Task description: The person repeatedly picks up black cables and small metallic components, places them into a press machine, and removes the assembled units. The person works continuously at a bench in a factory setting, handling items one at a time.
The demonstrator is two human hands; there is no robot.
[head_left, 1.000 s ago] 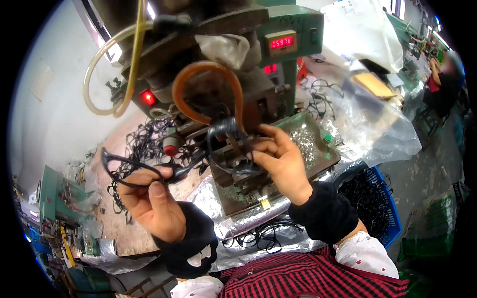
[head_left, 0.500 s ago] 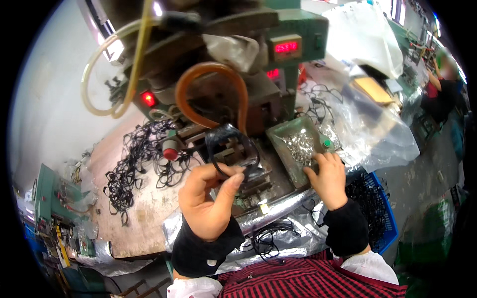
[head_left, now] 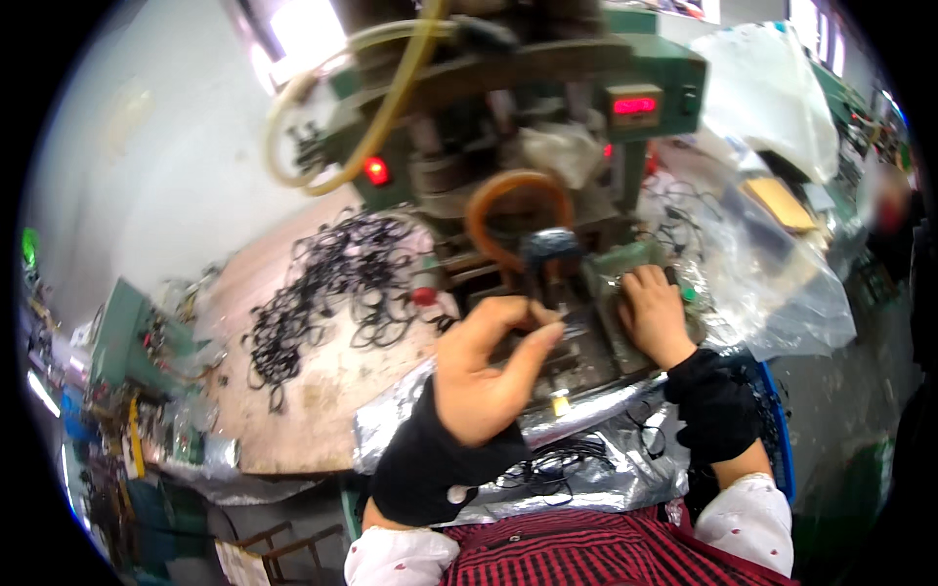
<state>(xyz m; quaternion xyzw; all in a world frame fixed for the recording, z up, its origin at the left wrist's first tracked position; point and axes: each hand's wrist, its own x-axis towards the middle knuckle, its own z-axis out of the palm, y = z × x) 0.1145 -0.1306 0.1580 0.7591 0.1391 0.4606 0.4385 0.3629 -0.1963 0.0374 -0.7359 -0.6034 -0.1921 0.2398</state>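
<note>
My left hand [head_left: 484, 376] is closed in a pinch in front of the press. Its thumb and forefinger meet at the lower part of a dark, shiny loop-shaped piece [head_left: 553, 246], blurred here. Behind this piece curves an orange-brown tube [head_left: 479, 210]. My right hand [head_left: 660, 317] reaches over the green metal tray [head_left: 625, 259] beside the press bed, palm down, thumb apart from the bent fingers. I see nothing held in it. The small metal parts in the tray are mostly hidden by the hand.
The green press [head_left: 674, 73] has lit red displays. A heap of black loops [head_left: 332, 283] covers part of the wooden table [head_left: 322, 430] at left. Black cords [head_left: 562, 459] lie on silver foil below. A blue basket [head_left: 782, 420] and clear plastic bag [head_left: 801, 303] are at right.
The whole view has shifted, with the press now farther right. My right hand has moved farther over the tray, covering its small metal parts. My left hand stays pinched near the tube.
</note>
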